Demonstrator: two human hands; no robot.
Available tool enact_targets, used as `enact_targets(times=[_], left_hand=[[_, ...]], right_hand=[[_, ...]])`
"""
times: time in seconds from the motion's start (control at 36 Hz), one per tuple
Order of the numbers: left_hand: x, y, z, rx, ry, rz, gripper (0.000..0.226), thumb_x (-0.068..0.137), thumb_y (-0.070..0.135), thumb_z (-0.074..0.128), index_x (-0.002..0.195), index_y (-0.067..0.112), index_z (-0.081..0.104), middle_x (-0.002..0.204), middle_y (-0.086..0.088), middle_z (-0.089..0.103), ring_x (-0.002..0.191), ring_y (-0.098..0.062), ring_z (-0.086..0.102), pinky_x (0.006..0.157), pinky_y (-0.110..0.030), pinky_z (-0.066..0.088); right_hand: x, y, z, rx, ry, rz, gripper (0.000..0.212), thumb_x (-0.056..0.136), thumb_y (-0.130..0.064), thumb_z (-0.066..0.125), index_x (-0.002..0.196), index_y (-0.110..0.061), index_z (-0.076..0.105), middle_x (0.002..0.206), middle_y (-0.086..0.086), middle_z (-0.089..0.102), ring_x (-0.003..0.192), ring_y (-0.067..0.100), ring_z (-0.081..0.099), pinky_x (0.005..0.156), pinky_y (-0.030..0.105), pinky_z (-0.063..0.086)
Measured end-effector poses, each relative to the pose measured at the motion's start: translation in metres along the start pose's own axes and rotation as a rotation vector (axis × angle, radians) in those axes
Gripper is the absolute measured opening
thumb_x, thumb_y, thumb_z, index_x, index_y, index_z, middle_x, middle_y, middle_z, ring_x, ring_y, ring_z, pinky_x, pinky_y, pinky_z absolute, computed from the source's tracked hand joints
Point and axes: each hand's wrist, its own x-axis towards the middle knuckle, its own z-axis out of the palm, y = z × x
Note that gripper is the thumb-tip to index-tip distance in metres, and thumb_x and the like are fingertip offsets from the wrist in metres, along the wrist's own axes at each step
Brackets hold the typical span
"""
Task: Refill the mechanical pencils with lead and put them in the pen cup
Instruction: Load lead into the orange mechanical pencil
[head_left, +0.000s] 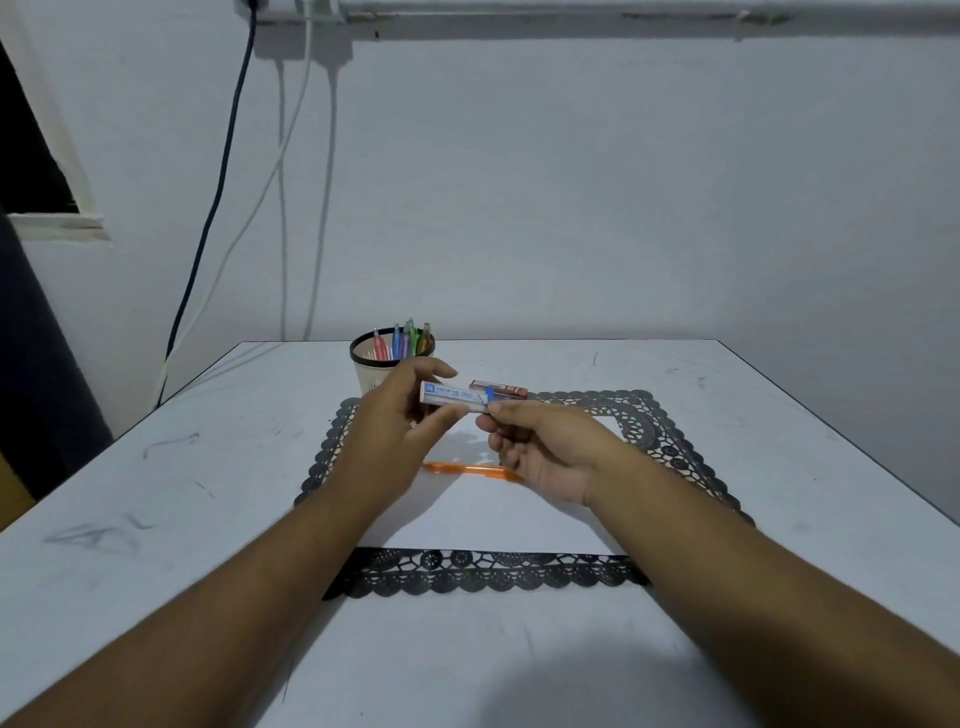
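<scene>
Both hands hold a lead case above the mat, orange pencil lying below

Left hand (400, 415) grips the white-and-blue lead case (454, 396) marked 2B between thumb and fingers at its left end; right hand (540, 449) pinches the blue right end, other fingers curled. Case is level, lifted off the table. Orange mechanical pencil (470, 470) lies flat on the white centre of the black lace-edged mat (488, 574), under the hands. A red-brown lead case (501, 388) lies behind. Pen cup (371, 376) stands at the mat's far-left corner on the white table (156, 519), several coloured pencils (408, 340) upright in it
</scene>
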Motion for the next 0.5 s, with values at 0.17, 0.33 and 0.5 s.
enact_targets(times=[0.17, 0.33, 0.5], left_hand=[[-0.0008, -0.001, 0.0013, -0.199, -0.029, -0.051, 0.019, 0.095, 0.003, 0.069, 0.111, 0.012, 0.066, 0.101, -0.006, 0.072, 0.093, -0.015, 0.068, 0.083, -0.029, 0.057], [-0.0009, -0.0027, 0.0019, -0.241, -0.045, -0.065, 0.018, 0.095, 0.004, 0.068, 0.111, 0.01, 0.067, 0.101, -0.007, 0.073, 0.093, -0.014, 0.069, 0.079, -0.024, 0.056], [-0.0006, -0.0026, 0.0016, -0.265, -0.048, -0.068, 0.019, 0.095, 0.004, 0.068, 0.111, 0.014, 0.068, 0.1, -0.002, 0.075, 0.094, -0.012, 0.07, 0.079, -0.021, 0.054]], right_hand=[[0.0022, 0.0065, 0.005, 0.103, -0.003, 0.048, 0.006, 0.097, -0.004, 0.065, 0.1, -0.001, 0.07, 0.083, 0.012, 0.075, 0.066, 0.014, 0.059, 0.046, 0.017, 0.045], [0.0034, 0.0087, 0.0061, 0.163, 0.013, 0.04, 0.007, 0.098, 0.001, 0.062, 0.101, 0.002, 0.069, 0.084, 0.015, 0.074, 0.065, 0.016, 0.06, 0.048, 0.018, 0.049], [0.003, 0.0091, 0.0063, 0.184, 0.004, 0.046, 0.008, 0.098, 0.001, 0.062, 0.102, 0.002, 0.069, 0.084, 0.016, 0.074, 0.062, 0.016, 0.061, 0.048, 0.018, 0.05]])
